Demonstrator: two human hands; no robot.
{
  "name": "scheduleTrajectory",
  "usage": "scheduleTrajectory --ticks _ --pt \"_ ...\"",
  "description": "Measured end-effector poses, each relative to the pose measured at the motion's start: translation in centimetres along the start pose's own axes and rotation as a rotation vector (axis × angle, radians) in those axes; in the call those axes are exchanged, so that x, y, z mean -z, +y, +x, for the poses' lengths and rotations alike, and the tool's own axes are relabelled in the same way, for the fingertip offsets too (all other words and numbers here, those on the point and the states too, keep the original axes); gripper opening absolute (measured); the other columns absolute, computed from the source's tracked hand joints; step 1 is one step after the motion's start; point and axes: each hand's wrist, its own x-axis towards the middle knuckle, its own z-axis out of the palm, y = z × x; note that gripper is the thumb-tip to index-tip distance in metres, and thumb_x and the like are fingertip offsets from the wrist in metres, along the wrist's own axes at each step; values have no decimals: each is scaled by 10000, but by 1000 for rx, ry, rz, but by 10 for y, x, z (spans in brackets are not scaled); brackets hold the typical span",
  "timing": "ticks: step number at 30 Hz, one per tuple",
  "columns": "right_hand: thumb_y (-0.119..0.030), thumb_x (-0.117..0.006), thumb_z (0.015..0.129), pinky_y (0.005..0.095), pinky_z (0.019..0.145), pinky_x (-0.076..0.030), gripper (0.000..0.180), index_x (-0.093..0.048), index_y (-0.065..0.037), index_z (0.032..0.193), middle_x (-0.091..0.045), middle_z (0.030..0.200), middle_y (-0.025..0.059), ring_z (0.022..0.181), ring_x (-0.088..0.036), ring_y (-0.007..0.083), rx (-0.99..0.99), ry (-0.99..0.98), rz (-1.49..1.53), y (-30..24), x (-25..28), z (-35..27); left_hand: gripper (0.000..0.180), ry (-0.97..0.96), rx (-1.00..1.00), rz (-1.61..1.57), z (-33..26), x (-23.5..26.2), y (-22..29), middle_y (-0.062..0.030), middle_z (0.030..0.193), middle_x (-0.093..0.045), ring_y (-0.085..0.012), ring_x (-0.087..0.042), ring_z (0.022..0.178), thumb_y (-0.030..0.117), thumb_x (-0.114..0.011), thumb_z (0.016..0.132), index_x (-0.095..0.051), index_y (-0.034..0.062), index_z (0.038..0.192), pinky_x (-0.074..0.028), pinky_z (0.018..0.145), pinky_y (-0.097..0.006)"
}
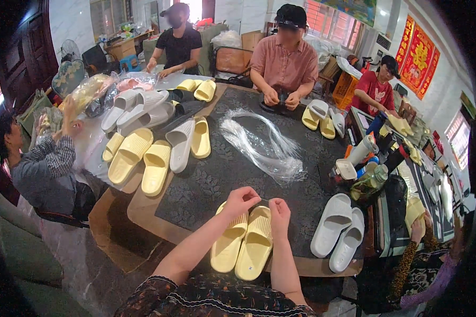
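Note:
My left hand (241, 201) and my right hand (280, 213) are raised over the near table edge, each with its fingers pinched. A thin pale strand (265, 200) runs between the two hands, above the toes of a pair of yellow ribbed slide sandals. The left slide (226, 248) is partly covered by my left wrist; the right slide (255, 251) lies close beside it. Farther off, a loose bundle of clear plastic strands (280, 164) lies on the dark patterned tabletop (195, 195).
Grey slides (332, 224) lie to my right; several yellow slides (156, 166) and grey slides (180, 145) stand at the left. Bottles and a lidded jar (369, 182) crowd the right side. Other people work around the table, one (285, 58) directly across.

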Motion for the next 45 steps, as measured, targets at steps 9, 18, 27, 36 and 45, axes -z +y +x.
scheduleTrajectory --ticks 9,18,27,36,45 --pt "-103 -610 899 182 641 -425 79 -597 -33 931 -585 784 -43 710 -530 23 8 -13 -24 18 5 1 100 -1 -12 -18 -8 -1 5 -14 766 -655 -65 -600 692 101 -710 798 -654 25 832 -496 641 -224" --pt "-121 -595 914 176 630 -414 87 -602 -38 937 -576 777 -49 697 -511 14 -4 4 46 15 6 0 114 13 19 67 -5 -3 1 -12 767 -651 -61 -590 683 100 -712 799 -655 20 858 -487 635 -222" --pt "-112 -600 911 178 641 -419 93 -603 -31 957 -587 801 -45 723 -525 15 -16 -25 -1 15 8 2 108 34 -55 48 -8 -5 12 -9 763 -648 -58 -589 683 101 -714 793 -657 22 838 -482 632 -218" --pt "-123 -609 906 189 655 -434 104 -611 -27 945 -603 794 -37 726 -542 29 -60 13 -23 14 6 -1 101 13 -27 23 -7 -2 5 -22 797 -659 -74 -614 720 84 -700 805 -652 17 863 -501 661 -226" --pt "-109 -620 899 188 621 -428 74 -612 -37 904 -593 771 -45 688 -529 23 -16 -19 33 14 3 -1 99 -12 -8 -82 -7 -4 4 -15 789 -645 -69 -598 720 84 -698 811 -642 15 856 -497 664 -228"
